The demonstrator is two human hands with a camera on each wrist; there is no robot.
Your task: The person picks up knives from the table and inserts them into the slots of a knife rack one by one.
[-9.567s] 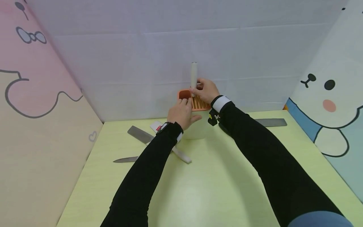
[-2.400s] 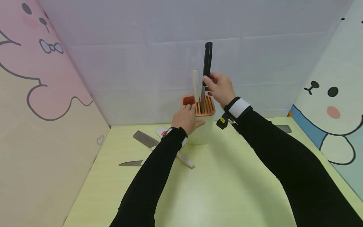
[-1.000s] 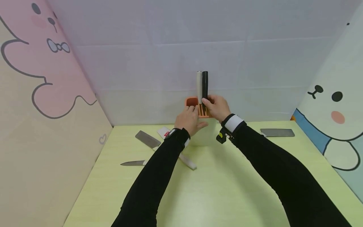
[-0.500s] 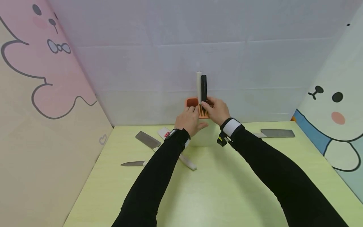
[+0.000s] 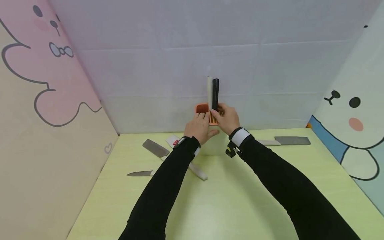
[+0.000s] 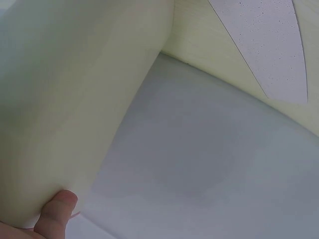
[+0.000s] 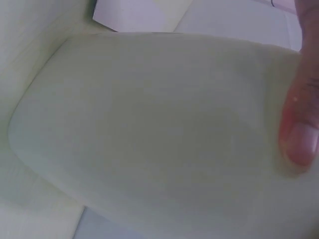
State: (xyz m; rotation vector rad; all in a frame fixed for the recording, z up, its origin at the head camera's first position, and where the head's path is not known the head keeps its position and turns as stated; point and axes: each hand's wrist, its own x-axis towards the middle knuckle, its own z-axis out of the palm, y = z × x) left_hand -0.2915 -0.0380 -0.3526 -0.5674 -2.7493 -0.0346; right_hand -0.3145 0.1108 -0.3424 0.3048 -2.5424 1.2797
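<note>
In the head view, a pale knife block [image 5: 213, 143] with an orange slotted top stands at the back of the table. My left hand [image 5: 198, 128] grips its front left rim, fingers bent over into the wide compartment and thumb along the front wall. My right hand [image 5: 228, 118] pinches a black-handled knife [image 5: 215, 93] low on its handle; the blade is down in a slot, out of sight. Directly left of it a white-handled knife [image 5: 209, 91] stands upright in the block. The right wrist view shows the block's smooth wall [image 7: 149, 119] and a thumb [image 7: 301, 142] pressed on it.
Left of the block lie a cleaver [image 5: 155, 147], a small pointed knife [image 5: 139, 173], a white card with a red mark [image 5: 172, 140] and a white handle [image 5: 198, 172], partly under my left sleeve. Another white-handled cleaver [image 5: 292, 140] lies right. A wall closes the back.
My right hand earlier held the white-handled knife in the block, then brought the black-handled knife above it and lowered it into a slot. My left hand has stayed on the rim.
</note>
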